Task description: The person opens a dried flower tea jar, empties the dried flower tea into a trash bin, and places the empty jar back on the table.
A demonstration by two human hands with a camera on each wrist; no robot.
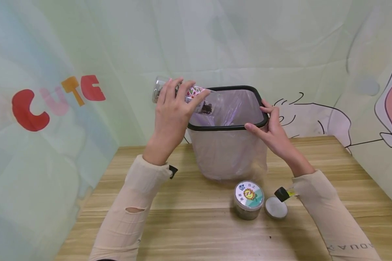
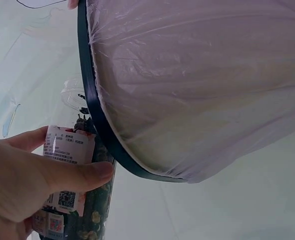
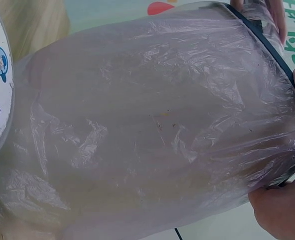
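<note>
Tipping a clear jar [image 1: 179,95] over the near-left corner of a bin [image 1: 228,127], the left hand [image 1: 173,112] wraps its fingers and thumb round the jar's labelled body, mouth aimed into the purple liner [image 1: 228,108]. From the head view, dark dried bits hang at the jar's mouth just inside the black rim [image 1: 230,127]. The right hand [image 1: 274,132] pinches the rim's right side, thumb on the near edge and fingers on the far side, steadying the bin on the desk [image 1: 196,224]. To do this step well, I judge the mouth should stay inside the rim and the tilt should deepen slowly, so nothing spills onto the desk; the steadying grip should hold while the contents fall. Near the right forearm stand a closed round tin [image 1: 248,200] with a flower sticker and, touching it, a loose lid [image 1: 276,208].

From the left wrist view, the jar [image 2: 80,195] is gripped by the left hand [image 2: 22,190], the thumb lying across its white label. Dried leaves and buds fill the part in view, and the jar lies against the outside of the dark rim [image 2: 95,125].

From the right wrist view, the liner-covered wall of the bin [image 3: 147,130] fills the frame. The right hand [image 3: 282,210] clasps the rim at the lower right; the jar is not in view here.
</note>
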